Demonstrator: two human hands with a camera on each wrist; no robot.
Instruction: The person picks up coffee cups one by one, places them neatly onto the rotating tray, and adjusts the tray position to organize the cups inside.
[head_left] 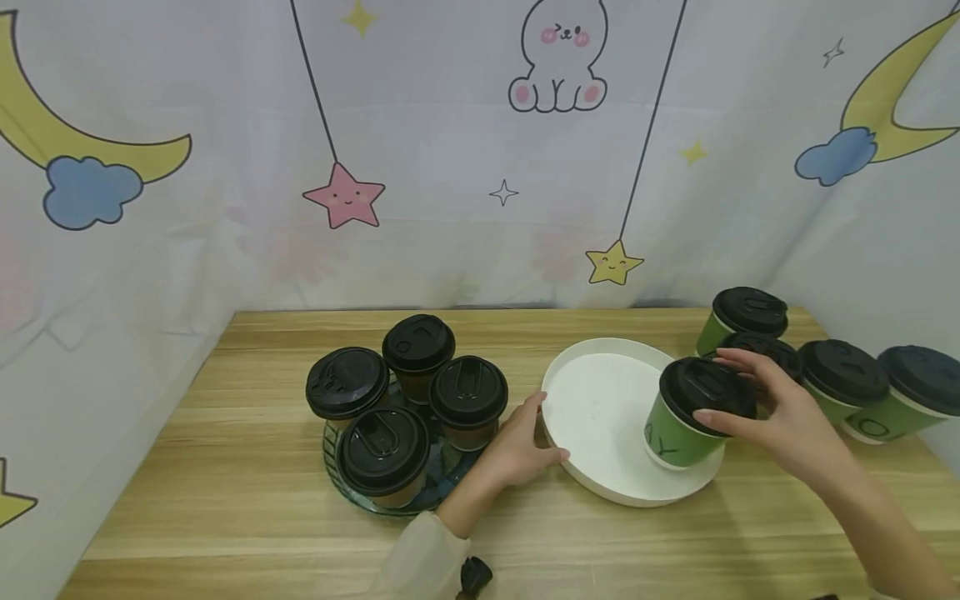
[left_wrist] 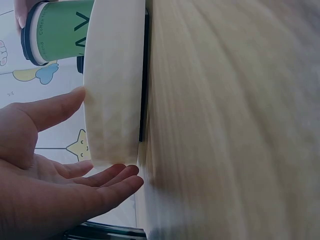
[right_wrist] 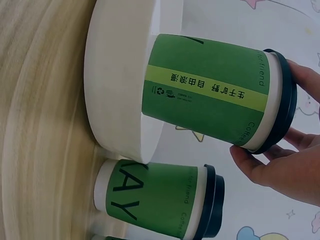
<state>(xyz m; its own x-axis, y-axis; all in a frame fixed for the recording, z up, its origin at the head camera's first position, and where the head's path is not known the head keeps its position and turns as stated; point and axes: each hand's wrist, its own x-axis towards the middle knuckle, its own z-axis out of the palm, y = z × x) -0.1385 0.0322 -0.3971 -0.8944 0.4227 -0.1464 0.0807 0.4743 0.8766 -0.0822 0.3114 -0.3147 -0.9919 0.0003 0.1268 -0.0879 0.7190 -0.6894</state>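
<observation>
Four brown cups crowd the glass tray; the left hand, fingers apart, touches the white tray! Over its right side, a green cup, base perhaps touching, lid clamped in the right hand's fingers; four more green cups beyond.

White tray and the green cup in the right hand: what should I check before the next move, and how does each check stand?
1. Grip: ok. The right hand holds the green cup by its black lid.
2. Lid fitted: ok on the sides that show.
3. Cup within the rim: ok. In the head view its base shows inside the white tray.
4. Base resting on the tray floor: cannot tell. The rim hides it in the right wrist view.
5. Tray steadied: ok. The left hand touches its left side.
6. Gap to the nearest standing cup: cannot tell. Cup and tray overlap in the right wrist view.
</observation>
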